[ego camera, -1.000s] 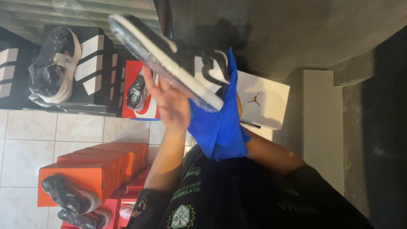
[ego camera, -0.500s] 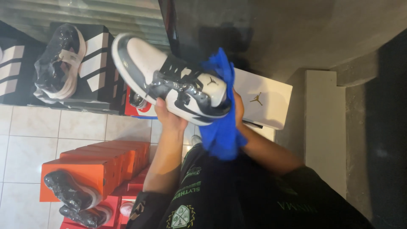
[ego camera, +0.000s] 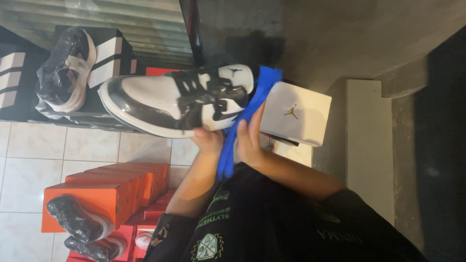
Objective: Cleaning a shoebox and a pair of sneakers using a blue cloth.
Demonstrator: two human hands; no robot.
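My left hand [ego camera: 209, 140] grips a black-and-white sneaker [ego camera: 170, 99] from underneath, about mid-sole. The shoe lies sideways with its glossy toe pointing left and its laces facing me. A blue cloth [ego camera: 252, 97] is in my right hand [ego camera: 250, 138], pressed against the heel end of the sneaker. The cloth's tail hangs down between my two wrists. Both forearms rise from my black printed shirt [ego camera: 272, 223] at the bottom of the view.
A white shoebox [ego camera: 301, 114] sits just right of the cloth. Black-and-white boxes with a dark sneaker [ego camera: 65, 73] on top stand at upper left. Orange shoeboxes [ego camera: 111, 187] with dark shoes [ego camera: 75, 221] are stacked at lower left on a tiled floor [ego camera: 29, 160].
The sneaker has rolled from sole-up to its side and swung so the toe points left. The blue cloth has shifted from behind the shoe to its heel.
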